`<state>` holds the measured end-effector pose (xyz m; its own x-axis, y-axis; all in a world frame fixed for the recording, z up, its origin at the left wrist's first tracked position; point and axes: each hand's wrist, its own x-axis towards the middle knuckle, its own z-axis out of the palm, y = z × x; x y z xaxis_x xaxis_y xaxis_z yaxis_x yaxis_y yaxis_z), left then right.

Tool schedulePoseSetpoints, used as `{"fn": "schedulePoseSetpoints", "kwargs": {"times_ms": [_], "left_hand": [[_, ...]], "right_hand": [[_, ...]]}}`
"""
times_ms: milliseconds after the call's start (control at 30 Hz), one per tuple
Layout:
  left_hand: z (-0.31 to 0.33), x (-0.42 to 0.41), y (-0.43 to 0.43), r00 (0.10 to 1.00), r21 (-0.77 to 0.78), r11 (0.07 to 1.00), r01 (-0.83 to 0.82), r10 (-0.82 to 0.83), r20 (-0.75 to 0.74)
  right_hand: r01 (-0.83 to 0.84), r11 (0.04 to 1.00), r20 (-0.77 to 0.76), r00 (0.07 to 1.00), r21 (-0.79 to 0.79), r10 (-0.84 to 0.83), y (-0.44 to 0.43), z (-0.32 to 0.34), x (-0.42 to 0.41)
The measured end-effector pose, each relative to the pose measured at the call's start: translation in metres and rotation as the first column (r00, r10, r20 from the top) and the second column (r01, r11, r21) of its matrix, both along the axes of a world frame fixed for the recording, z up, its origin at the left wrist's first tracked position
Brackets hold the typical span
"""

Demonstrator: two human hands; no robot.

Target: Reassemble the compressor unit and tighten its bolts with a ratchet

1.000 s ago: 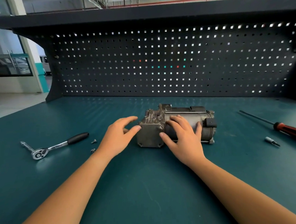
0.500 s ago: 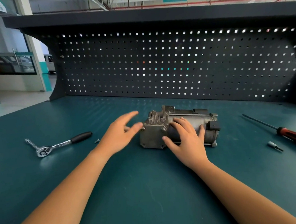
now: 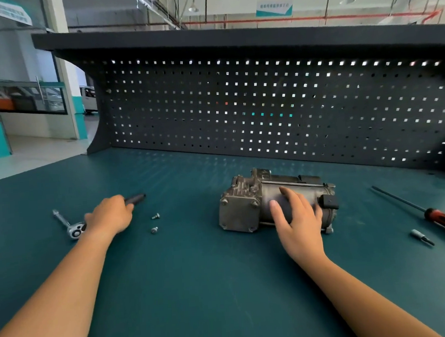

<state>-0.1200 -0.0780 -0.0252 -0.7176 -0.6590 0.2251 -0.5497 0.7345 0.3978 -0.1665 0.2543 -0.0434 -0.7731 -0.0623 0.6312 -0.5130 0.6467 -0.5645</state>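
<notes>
A grey metal compressor unit [image 3: 247, 206] lies on its side in the middle of the teal bench. My right hand [image 3: 297, 215] rests flat on its cylindrical body, fingers spread. At the left, the ratchet [image 3: 73, 228] lies on the bench with its chrome head towards me and its black grip [image 3: 136, 198] pointing away. My left hand [image 3: 109, 215] is over the ratchet's handle, fingers curled down around it. Two small loose bolts [image 3: 155, 216] [image 3: 154, 229] lie just right of that hand.
A red-handled screwdriver [image 3: 441, 219] lies at the right with a small loose bit [image 3: 421, 236] in front of it. A dark pegboard [image 3: 264, 107] closes the back of the teal bench [image 3: 198, 288].
My left hand has left the compressor's end plate and swung left onto the ratchet handle. My right hand has stayed on the compressor body. The camera tilted up slightly.
</notes>
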Motion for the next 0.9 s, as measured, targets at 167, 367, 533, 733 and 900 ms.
{"fn": "schedulePoseSetpoints", "kwargs": {"times_ms": [167,367,533,733,900], "left_hand": [[0.031,0.015,0.013,0.491,0.214,0.969,0.126,0.127,-0.862],[0.07,0.049,0.049,0.133,0.422,0.505,0.753,0.511,-0.849],[0.076,0.068,0.094,0.31,0.348,0.069,0.935,0.32,-0.895],[0.052,0.095,0.119,0.289,0.282,-0.122,0.952,0.051,-0.956],[0.038,0.11,0.128,0.322,0.316,-0.068,0.946,0.097,-0.942]], "right_hand": [[0.028,0.992,-0.16,0.986,-0.12,-0.047,-0.001,0.013,0.015],[-0.327,0.884,0.013,0.936,-0.334,0.351,-0.048,0.015,0.064],[0.067,0.582,0.552,0.421,-0.81,0.72,-0.107,0.028,0.074],[0.225,0.305,0.376,0.453,-0.925,0.808,-0.125,0.021,0.076],[0.186,0.298,0.351,0.561,-0.936,0.75,-0.11,0.02,0.073]]}}
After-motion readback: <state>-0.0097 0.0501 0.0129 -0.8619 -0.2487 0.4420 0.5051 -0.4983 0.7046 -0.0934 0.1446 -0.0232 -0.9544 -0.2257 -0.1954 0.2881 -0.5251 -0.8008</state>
